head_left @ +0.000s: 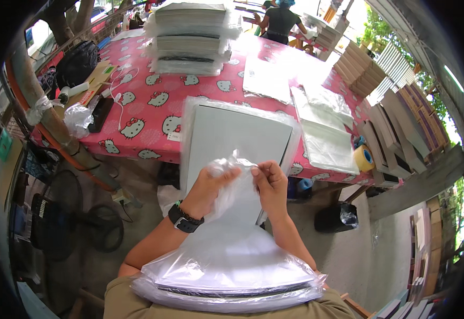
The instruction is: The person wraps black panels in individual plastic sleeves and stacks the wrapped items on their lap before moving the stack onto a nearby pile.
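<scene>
My left hand [214, 185], with a black watch [186, 219] and a bracelet at the wrist, is closed on a bunched piece of clear plastic film [225, 199]. Beside it, the fingers of my right hand [272, 186] pinch the edge of the same film. Beneath both hands a flat pale grey panel [237, 133] in clear plastic leans against the table's near edge. A plastic-wrapped panel end [232, 274] rests against my body; whether it belongs to the same stack I cannot tell.
A pink table [144, 109] with a cat-face print carries a tall wrapped stack [189, 40], clear plastic sleeves [327, 138] and a tape roll [363, 158]. A fan [56, 212] stands left, a black bin [336, 218] right. Another person [280, 24] is beyond the table.
</scene>
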{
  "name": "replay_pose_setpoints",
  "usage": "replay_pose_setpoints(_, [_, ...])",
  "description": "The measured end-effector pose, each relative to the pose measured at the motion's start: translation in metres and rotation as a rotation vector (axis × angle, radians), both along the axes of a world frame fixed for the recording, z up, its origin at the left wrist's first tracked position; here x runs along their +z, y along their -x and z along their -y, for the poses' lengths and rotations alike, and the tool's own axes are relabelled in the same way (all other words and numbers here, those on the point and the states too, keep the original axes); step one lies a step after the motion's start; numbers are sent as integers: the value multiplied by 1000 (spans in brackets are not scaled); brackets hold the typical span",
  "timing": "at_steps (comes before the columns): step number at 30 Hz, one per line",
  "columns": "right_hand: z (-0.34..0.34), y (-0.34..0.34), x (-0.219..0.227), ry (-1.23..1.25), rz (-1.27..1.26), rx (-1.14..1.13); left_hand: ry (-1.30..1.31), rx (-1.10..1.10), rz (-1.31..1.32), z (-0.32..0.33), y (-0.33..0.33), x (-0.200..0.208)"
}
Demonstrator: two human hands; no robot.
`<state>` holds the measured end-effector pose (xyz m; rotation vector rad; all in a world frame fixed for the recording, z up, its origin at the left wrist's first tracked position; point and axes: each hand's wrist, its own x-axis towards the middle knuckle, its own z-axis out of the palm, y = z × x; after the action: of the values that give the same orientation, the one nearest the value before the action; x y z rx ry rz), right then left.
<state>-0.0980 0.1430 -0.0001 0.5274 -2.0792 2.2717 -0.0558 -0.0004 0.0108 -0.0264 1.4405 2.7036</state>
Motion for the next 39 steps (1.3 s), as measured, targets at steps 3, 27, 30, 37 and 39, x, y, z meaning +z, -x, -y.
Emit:
replay_pose_setpoints(3, [3,-1,-4,-111,-50,32,190,-119,-1,8,0,-11])
replay_pose_setpoints(27, [-2,-3,-3,-128,-72,-22,-20,-183,34,9,-6,-13])
replay_pose_setpoints(30, [-5,-6,-2,-271,-104,-46,-119,-149,37,6,-5,-16])
replay_pose_setpoints(37, [0,-2,-9,-362,-48,-51,-279,-164,77,6,-5,-20])
replay_pose_setpoints(39, [-2,2,-7,-225,36,13,-310,-186,51,9,-7,-17])
